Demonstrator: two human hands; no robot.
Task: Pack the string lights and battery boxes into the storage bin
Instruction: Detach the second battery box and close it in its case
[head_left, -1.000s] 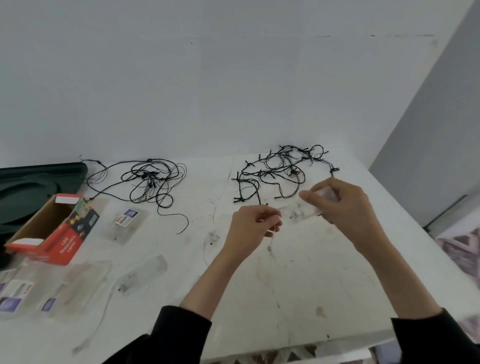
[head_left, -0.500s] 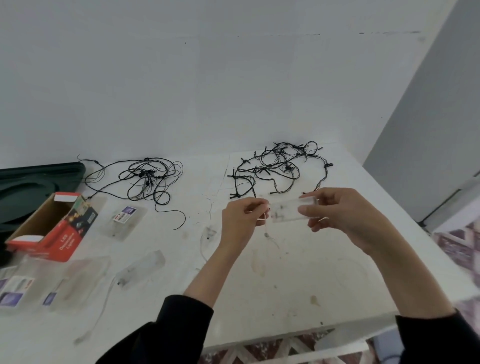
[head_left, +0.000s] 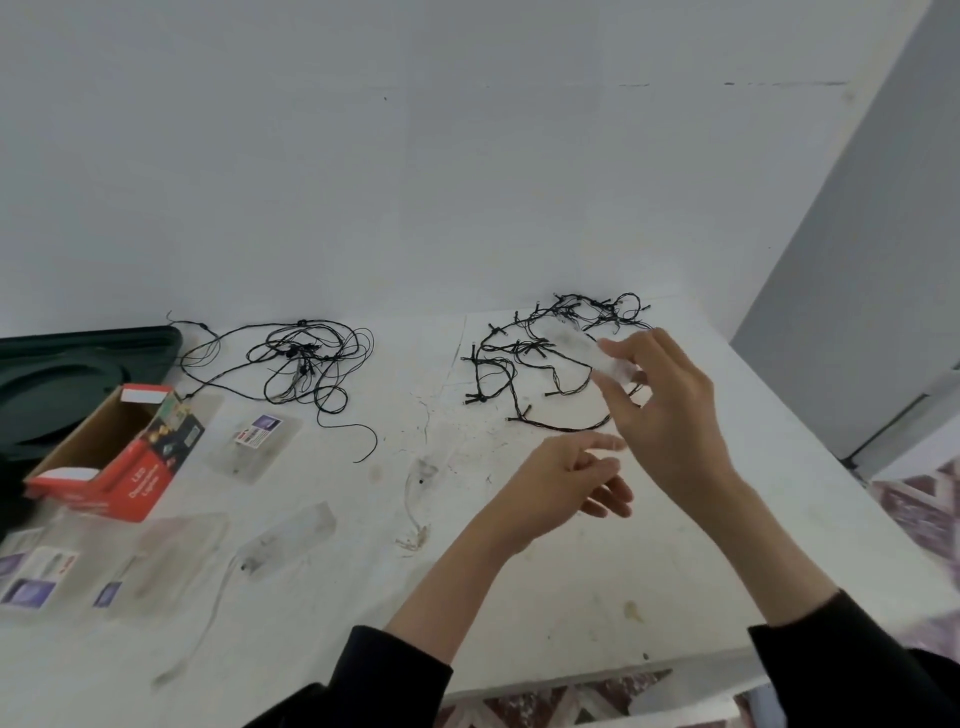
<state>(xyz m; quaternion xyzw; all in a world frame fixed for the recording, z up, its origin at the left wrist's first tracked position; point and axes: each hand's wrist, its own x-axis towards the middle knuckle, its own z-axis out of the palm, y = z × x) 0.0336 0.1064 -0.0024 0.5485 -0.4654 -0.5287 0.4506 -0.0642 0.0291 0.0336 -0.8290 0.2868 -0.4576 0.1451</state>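
Note:
My right hand (head_left: 670, 410) pinches one end of a clear battery box (head_left: 587, 351) and holds it tilted over a tangle of black string lights (head_left: 540, 358) at the table's far right. My left hand (head_left: 566, 480) hovers just below with its fingers apart and nothing in it. A second tangle of black string lights (head_left: 301, 364) lies at the far middle-left. More clear battery boxes lie on the table: one with a label (head_left: 257, 441), one with a thin wire (head_left: 285, 540), and several at the left edge (head_left: 47, 577). A dark green storage bin (head_left: 62, 374) sits at far left.
A red open cardboard box (head_left: 114, 457) lies on its side next to the bin. A thin clear wire (head_left: 415, 499) lies mid-table. The white table (head_left: 597, 613) ends at its front edge near my sleeves and at a right edge by a grey wall.
My left hand let go of the clear battery box and dropped lower. My right hand carried the box up and away, over the right tangle of lights.

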